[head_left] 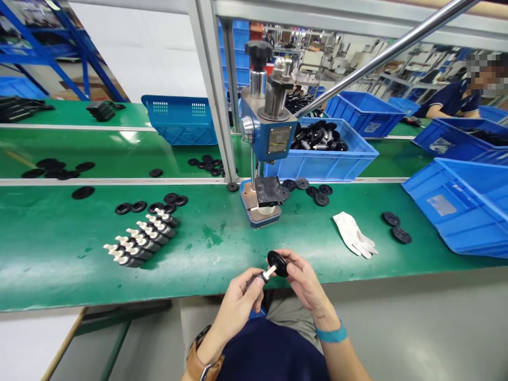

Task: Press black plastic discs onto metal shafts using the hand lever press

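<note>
Just over the front edge of the green bench, my left hand (243,297) is closed around a small dark cylindrical part with a white shaft (270,272). A round black disc (277,263) is pinched in my right hand (305,283). The shaft's tip meets the middle of the disc; whether it sits inside the hole I cannot tell. To the left, several similar cylinders with white shafts (139,239) stand in a tight block. Black rings and discs (170,198) lie just behind them.
A blue hand press (266,137) stands mid-bench, with a black block on its base. A white glove (354,234) and loose discs (397,227) lie to the right. Blue bins (329,165) line the back and right. A co-worker (452,100) sits at the far right.
</note>
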The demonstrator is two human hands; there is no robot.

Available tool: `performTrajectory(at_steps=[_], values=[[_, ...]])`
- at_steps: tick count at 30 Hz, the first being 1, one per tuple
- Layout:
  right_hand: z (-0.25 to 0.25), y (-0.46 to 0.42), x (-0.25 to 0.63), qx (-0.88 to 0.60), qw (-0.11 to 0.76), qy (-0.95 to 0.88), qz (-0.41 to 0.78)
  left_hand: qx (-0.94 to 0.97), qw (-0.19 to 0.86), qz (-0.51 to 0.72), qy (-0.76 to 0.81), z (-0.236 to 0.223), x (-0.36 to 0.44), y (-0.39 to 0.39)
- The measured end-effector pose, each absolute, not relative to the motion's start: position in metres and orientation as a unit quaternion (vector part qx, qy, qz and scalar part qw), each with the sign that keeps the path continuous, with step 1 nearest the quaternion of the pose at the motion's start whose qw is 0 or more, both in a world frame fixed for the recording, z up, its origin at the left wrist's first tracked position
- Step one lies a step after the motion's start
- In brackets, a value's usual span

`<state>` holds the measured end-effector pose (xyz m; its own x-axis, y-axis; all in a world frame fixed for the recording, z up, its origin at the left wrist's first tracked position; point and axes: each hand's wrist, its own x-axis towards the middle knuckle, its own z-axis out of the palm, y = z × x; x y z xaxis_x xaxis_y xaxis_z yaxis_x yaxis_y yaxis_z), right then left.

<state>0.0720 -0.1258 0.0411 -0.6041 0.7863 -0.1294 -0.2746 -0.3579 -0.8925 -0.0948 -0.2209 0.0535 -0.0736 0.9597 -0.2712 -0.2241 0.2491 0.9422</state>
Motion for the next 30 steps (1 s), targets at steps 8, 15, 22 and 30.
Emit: performTrajectory(at_steps=[8,15,22,30], values=[[0.027,-0.121,0.083,-0.263,0.316,-0.538,0.736,0.36,0.567,0.481,0.563,0.052,-0.099,-0.232],[0.021,-0.118,0.088,-0.207,0.317,-0.57,0.73,0.389,0.57,0.453,0.565,0.053,-0.101,-0.235],[0.025,-0.122,0.092,-0.19,0.31,-0.584,0.726,0.447,0.521,0.43,0.586,0.059,-0.108,-0.238],[0.028,-0.124,0.091,-0.175,0.309,-0.576,0.736,0.416,0.553,0.441,0.572,0.064,-0.11,-0.243]])
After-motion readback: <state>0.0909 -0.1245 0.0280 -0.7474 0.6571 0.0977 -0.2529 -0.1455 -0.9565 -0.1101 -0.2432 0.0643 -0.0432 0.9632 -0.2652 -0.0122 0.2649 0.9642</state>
